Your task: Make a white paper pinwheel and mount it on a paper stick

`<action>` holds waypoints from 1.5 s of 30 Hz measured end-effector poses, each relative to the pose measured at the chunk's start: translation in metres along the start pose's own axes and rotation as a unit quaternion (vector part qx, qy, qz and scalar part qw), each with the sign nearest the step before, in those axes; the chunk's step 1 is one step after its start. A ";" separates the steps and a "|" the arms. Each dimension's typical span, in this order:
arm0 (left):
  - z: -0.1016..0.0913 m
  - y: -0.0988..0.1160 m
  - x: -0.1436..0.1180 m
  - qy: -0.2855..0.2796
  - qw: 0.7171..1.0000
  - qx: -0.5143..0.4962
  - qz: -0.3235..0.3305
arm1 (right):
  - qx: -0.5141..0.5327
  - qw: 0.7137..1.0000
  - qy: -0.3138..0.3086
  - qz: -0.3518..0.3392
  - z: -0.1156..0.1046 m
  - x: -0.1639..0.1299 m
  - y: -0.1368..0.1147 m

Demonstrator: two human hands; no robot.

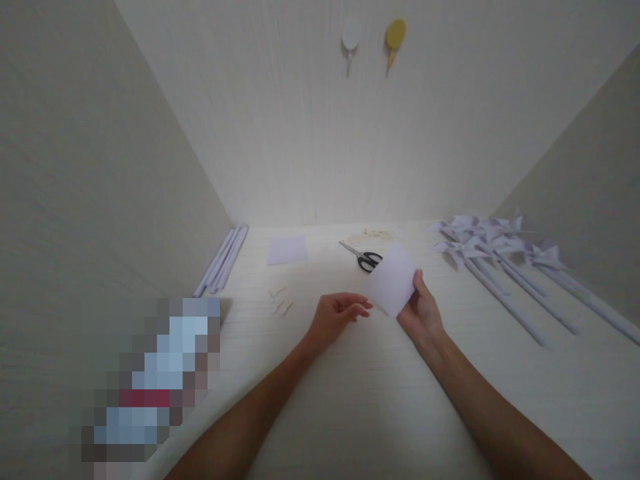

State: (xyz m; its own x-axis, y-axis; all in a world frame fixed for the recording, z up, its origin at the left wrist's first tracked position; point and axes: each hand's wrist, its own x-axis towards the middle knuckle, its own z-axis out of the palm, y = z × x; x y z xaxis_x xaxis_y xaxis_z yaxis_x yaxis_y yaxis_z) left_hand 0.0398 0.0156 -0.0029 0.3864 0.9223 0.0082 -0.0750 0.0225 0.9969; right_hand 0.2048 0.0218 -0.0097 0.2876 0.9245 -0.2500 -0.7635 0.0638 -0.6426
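The right hand [423,308] pinches a paper square [393,279], tilted corner-up. The left hand [339,313] rests beside it, half-curled and holding nothing.

A home craft corner is suggested: a pale desk [360,400] is boxed in by plain walls, with finished pinwheels [493,247] laid at its right edge, paper sticks [223,260] along its left edge, and scissors [363,257] near the back.
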 end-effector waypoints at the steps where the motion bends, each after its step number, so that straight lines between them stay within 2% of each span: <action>1: 0.003 0.000 -0.002 -0.027 0.999 0.022 0.010 | -0.002 1.000 -0.005 -0.007 0.001 0.000 0.001; 2: 0.005 0.000 -0.003 -0.037 0.999 0.036 0.013 | -0.002 1.000 -0.010 -0.012 0.003 -0.001 0.002; 4: 0.008 -0.001 -0.004 -0.023 0.998 0.055 0.016 | -0.004 1.000 -0.017 -0.017 0.007 -0.003 0.005; 7: 0.007 -0.003 -0.001 0.056 0.994 0.092 -0.014 | -0.034 0.999 -0.035 -0.012 0.014 -0.010 0.010; 9: 0.003 -0.004 0.001 0.133 0.986 0.094 -0.039 | -0.085 0.994 -0.063 0.001 0.015 -0.015 0.013; 11: -0.002 -0.005 0.004 0.212 0.975 0.057 -0.041 | -0.146 0.983 -0.110 0.007 0.015 -0.018 0.017; 13: -0.007 -0.007 0.006 0.261 0.965 0.008 -0.028 | -0.208 0.966 -0.152 -0.001 0.012 -0.020 0.019; 15: -0.011 -0.008 0.008 0.288 0.956 -0.043 -0.019 | -0.252 0.952 -0.174 -0.011 0.010 -0.021 0.020; 17: -0.013 -0.007 0.008 0.300 0.951 -0.075 -0.016 | -0.248 0.953 -0.174 -0.014 0.009 -0.019 0.018; 20: -0.013 -0.006 0.008 0.289 0.954 -0.074 -0.029 | -0.191 0.967 -0.169 -0.014 0.008 -0.016 0.013; 22: -0.013 -0.005 0.007 0.266 0.962 -0.051 -0.039 | -0.172 0.967 -0.189 -0.004 0.009 -0.014 0.009; 26: -0.011 -0.005 0.005 0.202 0.978 -0.014 -0.054 | -0.185 0.949 -0.253 0.026 0.011 -0.016 0.006; 30: -0.009 -0.004 0.004 0.157 0.985 0.003 -0.066 | -0.210 0.934 -0.285 0.037 0.011 -0.021 0.006; 36: -0.007 -0.001 0.002 0.139 0.986 0.082 -0.031 | -0.245 0.923 -0.292 0.060 0.009 -0.023 0.007; 40: -0.003 -0.001 0.000 0.124 0.984 0.126 -0.019 | -0.247 0.927 -0.275 0.059 0.008 -0.023 0.010; 45: 0.002 0.001 -0.004 0.104 0.984 0.144 -0.023 | -0.217 0.933 -0.284 0.049 0.007 -0.021 0.014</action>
State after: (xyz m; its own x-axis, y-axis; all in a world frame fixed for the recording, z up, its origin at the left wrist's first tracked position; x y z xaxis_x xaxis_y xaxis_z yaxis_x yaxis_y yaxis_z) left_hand 0.0394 0.0109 -0.0020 0.1837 0.9827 -0.0228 0.2136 -0.0173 0.9768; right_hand 0.1835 0.0063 -0.0085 -0.2178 0.9757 0.0229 -0.4288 -0.0746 -0.9003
